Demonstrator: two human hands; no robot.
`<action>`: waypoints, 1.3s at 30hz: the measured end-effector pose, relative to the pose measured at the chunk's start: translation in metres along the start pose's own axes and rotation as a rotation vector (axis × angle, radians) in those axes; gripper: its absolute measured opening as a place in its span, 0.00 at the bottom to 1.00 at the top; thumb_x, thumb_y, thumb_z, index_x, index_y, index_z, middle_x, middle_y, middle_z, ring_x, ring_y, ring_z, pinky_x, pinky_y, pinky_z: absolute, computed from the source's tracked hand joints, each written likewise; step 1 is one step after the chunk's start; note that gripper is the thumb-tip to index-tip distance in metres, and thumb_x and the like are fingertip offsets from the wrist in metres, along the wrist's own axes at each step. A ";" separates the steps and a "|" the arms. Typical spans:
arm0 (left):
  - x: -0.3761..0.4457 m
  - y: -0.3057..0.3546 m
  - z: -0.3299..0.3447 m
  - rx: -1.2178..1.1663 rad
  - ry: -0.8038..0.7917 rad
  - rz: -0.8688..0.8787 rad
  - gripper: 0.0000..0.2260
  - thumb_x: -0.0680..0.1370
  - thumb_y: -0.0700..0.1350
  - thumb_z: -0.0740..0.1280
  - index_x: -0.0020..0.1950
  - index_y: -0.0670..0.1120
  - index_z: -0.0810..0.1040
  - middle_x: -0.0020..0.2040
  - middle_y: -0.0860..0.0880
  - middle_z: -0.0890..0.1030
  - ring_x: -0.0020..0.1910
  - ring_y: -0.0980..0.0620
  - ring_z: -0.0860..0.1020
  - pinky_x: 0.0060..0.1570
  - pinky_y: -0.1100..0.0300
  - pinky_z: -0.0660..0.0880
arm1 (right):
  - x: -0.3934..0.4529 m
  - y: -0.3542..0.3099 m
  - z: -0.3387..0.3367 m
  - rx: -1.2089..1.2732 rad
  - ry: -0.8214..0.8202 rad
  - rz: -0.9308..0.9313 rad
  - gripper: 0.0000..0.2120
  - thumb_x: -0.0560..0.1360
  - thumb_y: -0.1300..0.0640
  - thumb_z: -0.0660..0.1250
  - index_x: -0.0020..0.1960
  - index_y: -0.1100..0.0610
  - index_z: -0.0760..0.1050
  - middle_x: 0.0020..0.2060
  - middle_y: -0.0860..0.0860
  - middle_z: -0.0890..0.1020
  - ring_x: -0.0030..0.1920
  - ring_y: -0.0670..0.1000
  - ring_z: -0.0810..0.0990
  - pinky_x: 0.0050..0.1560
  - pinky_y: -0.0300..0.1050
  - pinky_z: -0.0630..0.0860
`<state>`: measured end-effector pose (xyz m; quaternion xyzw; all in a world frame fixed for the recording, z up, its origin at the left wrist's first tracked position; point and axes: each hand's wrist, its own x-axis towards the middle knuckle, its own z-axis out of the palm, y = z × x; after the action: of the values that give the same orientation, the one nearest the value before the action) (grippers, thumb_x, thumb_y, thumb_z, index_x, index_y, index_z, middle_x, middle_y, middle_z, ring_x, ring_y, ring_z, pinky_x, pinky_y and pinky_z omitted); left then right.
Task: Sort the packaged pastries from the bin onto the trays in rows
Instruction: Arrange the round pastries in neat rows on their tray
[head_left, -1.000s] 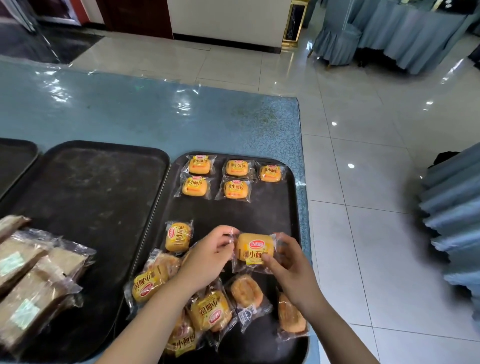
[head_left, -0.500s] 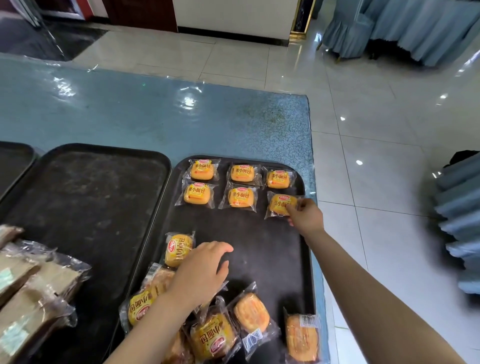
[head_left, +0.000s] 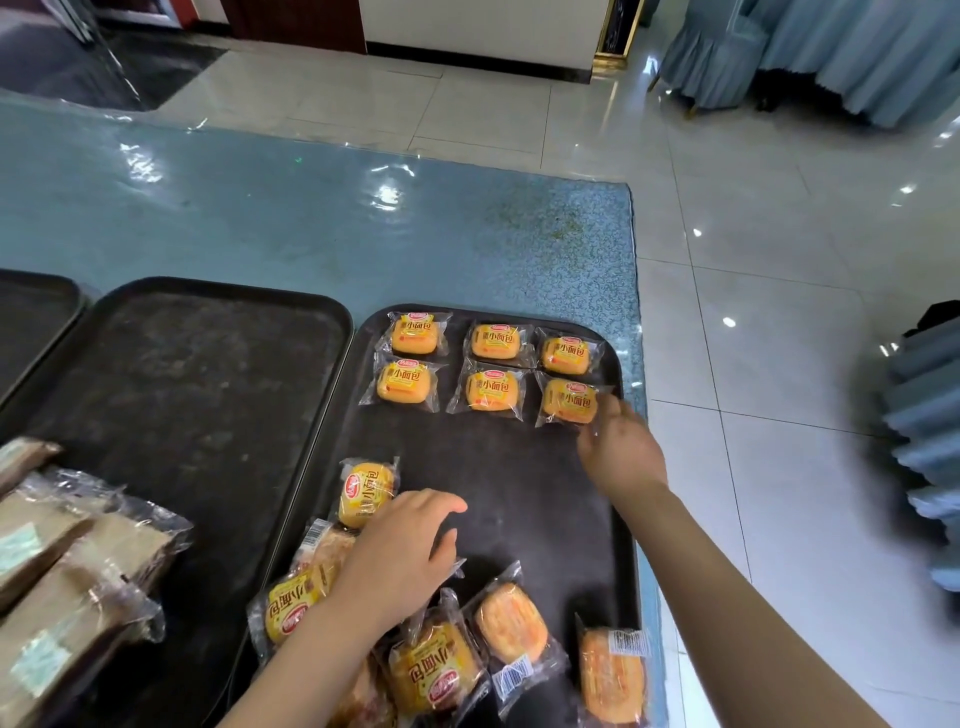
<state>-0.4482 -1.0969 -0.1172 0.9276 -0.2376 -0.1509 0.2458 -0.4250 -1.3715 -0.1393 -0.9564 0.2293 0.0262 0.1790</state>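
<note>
- Since half a second ago the right hand has drawn back a little from the sixth small-bread packet at the right end of the second row; its fingers look released, though blurred.
- With two rows of three now full on the black tray, I judge a third row comes next.
- Left hand hovers with loose fingers over the unsorted packets in the lower middle.
- Blue glossy bench, pale tiled floor at right.
</note>
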 end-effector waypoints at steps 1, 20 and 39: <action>-0.002 -0.001 -0.001 0.001 -0.002 -0.003 0.15 0.81 0.50 0.60 0.68 0.56 0.71 0.64 0.61 0.73 0.64 0.61 0.69 0.63 0.65 0.67 | -0.012 -0.001 0.001 0.004 -0.020 -0.033 0.21 0.77 0.56 0.61 0.69 0.59 0.66 0.60 0.58 0.75 0.59 0.61 0.74 0.53 0.54 0.75; -0.057 0.016 0.007 0.026 -0.044 0.116 0.15 0.82 0.50 0.57 0.69 0.59 0.69 0.73 0.62 0.64 0.75 0.62 0.53 0.71 0.64 0.45 | -0.209 0.064 0.004 0.000 -0.236 -0.153 0.25 0.74 0.41 0.65 0.69 0.48 0.70 0.65 0.45 0.74 0.64 0.48 0.71 0.62 0.40 0.67; -0.086 0.041 0.023 -0.089 -0.101 0.208 0.16 0.82 0.53 0.58 0.69 0.57 0.70 0.64 0.62 0.71 0.66 0.66 0.61 0.69 0.68 0.55 | -0.217 0.025 -0.029 0.658 -0.071 -0.035 0.16 0.68 0.56 0.77 0.51 0.47 0.75 0.47 0.43 0.80 0.47 0.42 0.80 0.46 0.28 0.72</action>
<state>-0.5451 -1.0928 -0.1011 0.8773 -0.3375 -0.1816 0.2890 -0.6304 -1.3092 -0.0921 -0.8496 0.2027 -0.0188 0.4865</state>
